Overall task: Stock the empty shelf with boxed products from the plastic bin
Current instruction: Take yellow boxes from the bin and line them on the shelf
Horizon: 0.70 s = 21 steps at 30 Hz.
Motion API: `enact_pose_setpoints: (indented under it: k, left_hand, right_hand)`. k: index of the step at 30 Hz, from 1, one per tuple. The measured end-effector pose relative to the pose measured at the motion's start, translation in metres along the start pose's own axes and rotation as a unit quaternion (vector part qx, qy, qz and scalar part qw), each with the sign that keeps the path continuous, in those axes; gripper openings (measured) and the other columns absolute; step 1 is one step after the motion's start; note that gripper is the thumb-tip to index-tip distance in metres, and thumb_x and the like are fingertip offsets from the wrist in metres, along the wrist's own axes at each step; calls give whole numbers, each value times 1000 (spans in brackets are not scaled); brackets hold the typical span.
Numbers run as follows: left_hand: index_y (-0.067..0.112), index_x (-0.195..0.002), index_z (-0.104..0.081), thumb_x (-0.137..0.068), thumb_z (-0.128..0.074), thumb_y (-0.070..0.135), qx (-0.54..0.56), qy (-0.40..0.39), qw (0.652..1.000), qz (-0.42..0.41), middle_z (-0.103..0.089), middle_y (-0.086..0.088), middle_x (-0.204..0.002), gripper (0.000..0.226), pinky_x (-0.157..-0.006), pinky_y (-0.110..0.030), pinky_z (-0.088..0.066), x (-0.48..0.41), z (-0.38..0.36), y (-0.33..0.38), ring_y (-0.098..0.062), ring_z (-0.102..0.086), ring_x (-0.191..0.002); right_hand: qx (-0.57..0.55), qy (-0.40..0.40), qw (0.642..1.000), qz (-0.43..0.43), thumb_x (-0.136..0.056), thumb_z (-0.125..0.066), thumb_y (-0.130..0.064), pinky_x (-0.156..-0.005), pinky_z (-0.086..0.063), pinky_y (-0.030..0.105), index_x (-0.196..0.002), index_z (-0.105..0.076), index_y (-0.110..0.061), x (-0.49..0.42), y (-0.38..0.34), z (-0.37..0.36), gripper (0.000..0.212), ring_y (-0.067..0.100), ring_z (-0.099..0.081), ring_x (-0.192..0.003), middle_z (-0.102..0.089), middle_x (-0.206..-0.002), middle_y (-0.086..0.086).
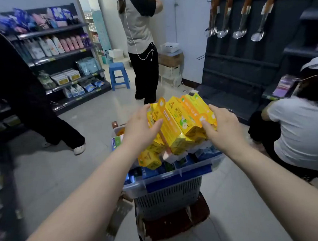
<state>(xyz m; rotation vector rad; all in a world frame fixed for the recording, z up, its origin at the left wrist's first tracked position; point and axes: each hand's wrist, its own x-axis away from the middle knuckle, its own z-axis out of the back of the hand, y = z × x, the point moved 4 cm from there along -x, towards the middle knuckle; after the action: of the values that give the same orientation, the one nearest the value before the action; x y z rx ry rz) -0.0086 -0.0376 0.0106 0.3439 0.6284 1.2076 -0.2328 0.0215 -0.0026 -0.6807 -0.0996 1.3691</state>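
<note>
A stack of several yellow and orange boxes is held between my two hands above the plastic bin. My left hand grips the stack's left side, thumb across the top. My right hand grips its right side. More yellow boxes and blue boxes lie in the clear bin, which rests on a grey basket. The dark empty shelf stands ahead to the right, its lower tiers bare.
A person in black trousers stands ahead by a blue stool. Another person crouches at the right, and a third walks at the left. Stocked shelves line the left side. Ladles hang above the dark shelf.
</note>
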Motion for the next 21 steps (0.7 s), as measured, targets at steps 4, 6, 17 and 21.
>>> enact_pose_setpoints:
  k: [4,6,17,21]
  left_hand:
    - [16,-146,-27,-89,-50,56,-18,-21,1000,0,-40,-8,-143,73,-103,-37,-34,-17,-18,14,-26,-37,-131]
    - [17,-147,-25,-87,-50,59,-23,-35,999,3,-42,-8,-140,78,-101,-38,-37,-25,-26,15,-27,-40,-129]
    - [8,-137,-28,-86,-54,36,14,-71,997,35,-61,-6,-90,64,-57,-33,-47,-41,-30,19,-13,-53,-69]
    - [-3,-134,-28,-89,-49,23,-3,-80,995,63,-46,-2,-69,56,-45,-29,-31,-40,-19,16,-12,-44,-60]
  right_hand:
    - [135,63,989,-22,-90,-56,-39,-83,-37,40,-117,-64,-11,-10,-6,-9,40,34,-49,-101,-59,-109,12]
    - [164,66,984,-32,-88,-56,-42,-80,-36,39,-110,-67,-14,-13,-7,-11,38,32,-50,-99,-60,-105,10]
    - [-37,76,991,-107,-89,-58,-33,-67,-43,32,-98,-58,-24,-18,-6,-17,13,17,-59,-72,-58,-65,-9]
    - [-111,81,983,-121,-89,-57,-27,-60,-48,33,-92,-53,-27,-17,-7,-15,5,17,-61,-71,-63,-68,-6]
